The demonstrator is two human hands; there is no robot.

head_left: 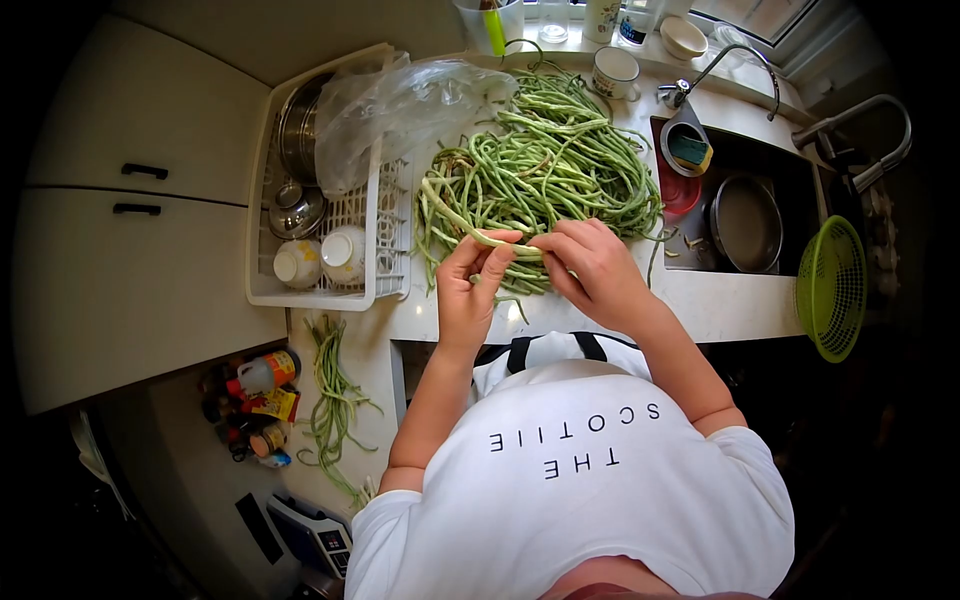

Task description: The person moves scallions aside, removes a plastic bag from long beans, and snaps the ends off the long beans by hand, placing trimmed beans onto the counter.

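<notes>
A large heap of long green beans (560, 150) lies on the white counter. One thick, pale long bean (447, 210) is stretched between my two hands at the near side of the heap. My left hand (474, 285) pinches it between thumb and fingers, and its far end rises up and left over the heap. Just to the right, my right hand (592, 268) has its fingers closed on the same bean's other end. The fingertips of both hands are close together.
Left of the heap stands a white dish rack (375, 235) with bowls, pots and a clear plastic bag (400, 105). On the right are the sink (790, 215), a pan (745, 222) and a green colander (832, 290). A smaller bean bunch (335, 395) lies lower left, near bottles (265, 372).
</notes>
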